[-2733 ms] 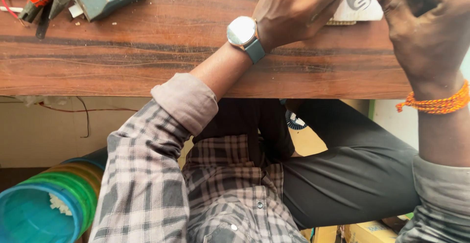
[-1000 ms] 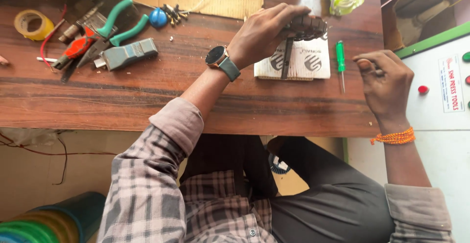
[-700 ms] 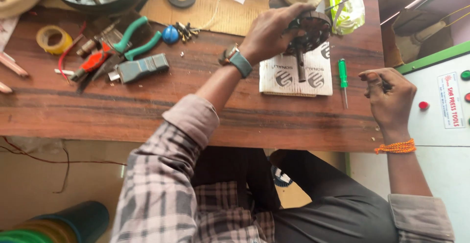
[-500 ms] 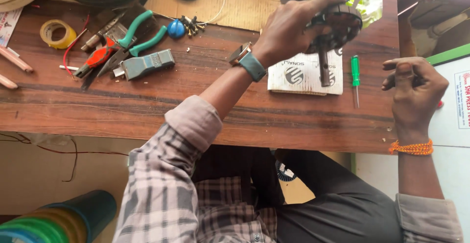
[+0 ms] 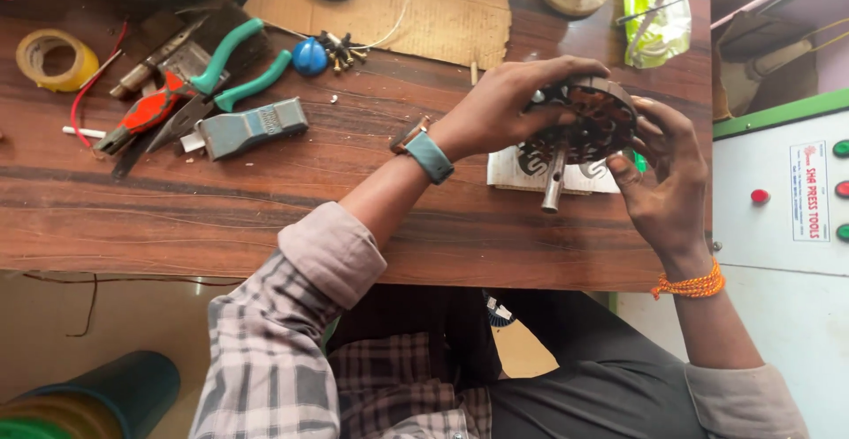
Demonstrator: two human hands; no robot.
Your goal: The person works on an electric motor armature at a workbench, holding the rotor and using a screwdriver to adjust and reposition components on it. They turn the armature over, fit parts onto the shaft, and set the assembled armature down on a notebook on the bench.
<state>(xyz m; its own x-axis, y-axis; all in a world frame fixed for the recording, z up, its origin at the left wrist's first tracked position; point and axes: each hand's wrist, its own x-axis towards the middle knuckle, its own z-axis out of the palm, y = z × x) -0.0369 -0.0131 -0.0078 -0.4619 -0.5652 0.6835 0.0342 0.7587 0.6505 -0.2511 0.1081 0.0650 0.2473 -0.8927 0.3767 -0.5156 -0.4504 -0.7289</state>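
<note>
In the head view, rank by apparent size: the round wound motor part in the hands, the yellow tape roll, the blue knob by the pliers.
1. Round motor part, largest, though it is raised toward the camera in both hands, which may enlarge it.
2. Yellow tape roll.
3. Blue knob, clearly smallest.

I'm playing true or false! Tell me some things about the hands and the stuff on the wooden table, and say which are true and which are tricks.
1. Both hands hold the round motor part. True.
2. A metal shaft sticks out of the part. True.
3. The left hand holds the green-handled pliers. False: they lie on the table, untouched.
4. The right hand rests flat on the table. False: it cups the part.
5. The tape roll lies at the table's far left. True.
</note>
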